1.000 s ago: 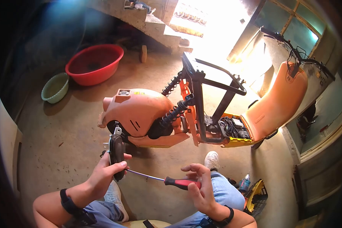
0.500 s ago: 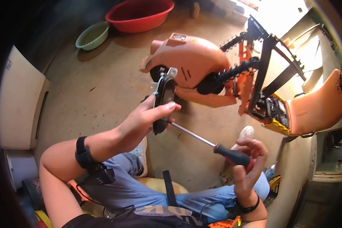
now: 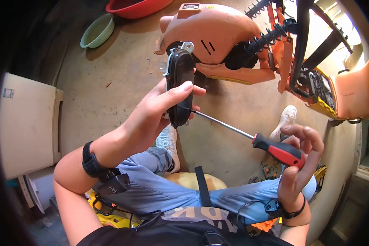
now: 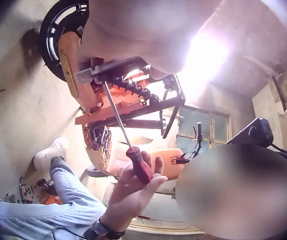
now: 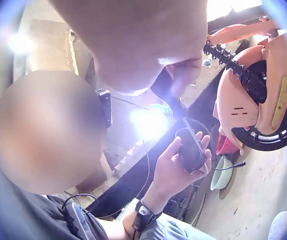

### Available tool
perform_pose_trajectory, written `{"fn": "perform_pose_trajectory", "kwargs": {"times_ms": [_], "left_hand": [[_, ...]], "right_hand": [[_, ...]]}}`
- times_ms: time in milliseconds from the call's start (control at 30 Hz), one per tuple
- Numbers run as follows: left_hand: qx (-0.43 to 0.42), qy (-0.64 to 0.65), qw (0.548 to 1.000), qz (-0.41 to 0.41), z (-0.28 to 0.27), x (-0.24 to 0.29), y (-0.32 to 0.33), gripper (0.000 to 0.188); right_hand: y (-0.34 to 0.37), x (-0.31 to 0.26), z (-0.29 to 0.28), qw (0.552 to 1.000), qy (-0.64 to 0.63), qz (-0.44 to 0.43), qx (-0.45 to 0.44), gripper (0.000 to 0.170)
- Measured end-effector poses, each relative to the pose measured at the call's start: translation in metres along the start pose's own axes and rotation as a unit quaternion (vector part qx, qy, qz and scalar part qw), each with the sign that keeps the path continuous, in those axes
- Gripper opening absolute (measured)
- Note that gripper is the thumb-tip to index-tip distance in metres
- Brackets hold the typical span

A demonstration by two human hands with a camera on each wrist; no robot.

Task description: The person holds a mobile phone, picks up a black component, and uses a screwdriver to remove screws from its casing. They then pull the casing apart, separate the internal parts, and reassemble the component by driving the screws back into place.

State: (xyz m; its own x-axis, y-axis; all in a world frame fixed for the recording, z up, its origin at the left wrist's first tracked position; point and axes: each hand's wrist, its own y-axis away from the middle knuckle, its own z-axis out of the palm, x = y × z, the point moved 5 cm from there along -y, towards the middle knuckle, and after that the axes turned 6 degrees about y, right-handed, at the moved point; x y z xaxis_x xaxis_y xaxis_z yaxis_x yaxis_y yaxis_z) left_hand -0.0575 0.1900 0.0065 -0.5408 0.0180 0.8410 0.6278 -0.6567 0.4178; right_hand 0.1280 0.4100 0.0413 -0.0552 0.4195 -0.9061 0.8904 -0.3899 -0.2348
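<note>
In the head view the left hand [image 3: 151, 108] grips a black oval part [image 3: 181, 86] with metal brackets, thumb across its front. A screwdriver with a red and black handle [image 3: 281, 151] points at the part's lower end; its tip is hidden there. The right hand [image 3: 301, 164] holds the handle's end between thumb and fingers. The left wrist view shows the shaft running up from the right hand [image 4: 133, 190] to the bracket. In the right wrist view the left hand [image 5: 176, 170] cups the black part [image 5: 191, 150].
Beyond the hands lies an orange scooter body [image 3: 221, 33] with a black frame and coil springs. A green basin [image 3: 97, 30] and a red basin [image 3: 137, 9] stand at the back left. A white cabinet [image 3: 28, 119] is at the left. Small parts lie near the right knee.
The head view has tilted down and turned, so the scooter and basins sit higher in it. Both hands appear farther right and higher, still holding the black part and the screwdriver.
</note>
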Motion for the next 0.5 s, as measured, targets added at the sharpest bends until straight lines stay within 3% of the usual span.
{"fn": "perform_pose_trajectory", "kwargs": {"times_ms": [100, 200, 267, 467, 500], "left_hand": [[0.004, -0.005, 1.000, -0.013, 0.0027, 0.0014, 0.0013, 0.063], [-0.004, -0.022, 0.999, -0.031, 0.0024, 0.0004, 0.0011, 0.063], [0.001, -0.020, 1.000, -0.024, 0.0042, 0.0005, 0.0007, 0.063], [0.005, -0.010, 1.000, -0.005, 0.0032, 0.0006, -0.0018, 0.063], [0.006, -0.009, 1.000, -0.002, 0.0032, 0.0006, -0.0015, 0.062]], "right_hand": [[0.0050, -0.0008, -0.0010, 0.994, -0.075, 0.085, 0.001, 0.080], [0.0016, -0.0003, -0.0055, 0.999, -0.022, 0.039, -0.010, 0.072], [-0.0019, -0.0088, -0.0058, 0.994, 0.059, -0.089, -0.039, 0.067], [-0.0002, -0.0040, -0.0039, 1.000, 0.000, 0.001, 0.013, 0.087], [-0.0004, -0.0069, -0.0040, 0.998, 0.029, 0.056, 0.000, 0.086]]}}
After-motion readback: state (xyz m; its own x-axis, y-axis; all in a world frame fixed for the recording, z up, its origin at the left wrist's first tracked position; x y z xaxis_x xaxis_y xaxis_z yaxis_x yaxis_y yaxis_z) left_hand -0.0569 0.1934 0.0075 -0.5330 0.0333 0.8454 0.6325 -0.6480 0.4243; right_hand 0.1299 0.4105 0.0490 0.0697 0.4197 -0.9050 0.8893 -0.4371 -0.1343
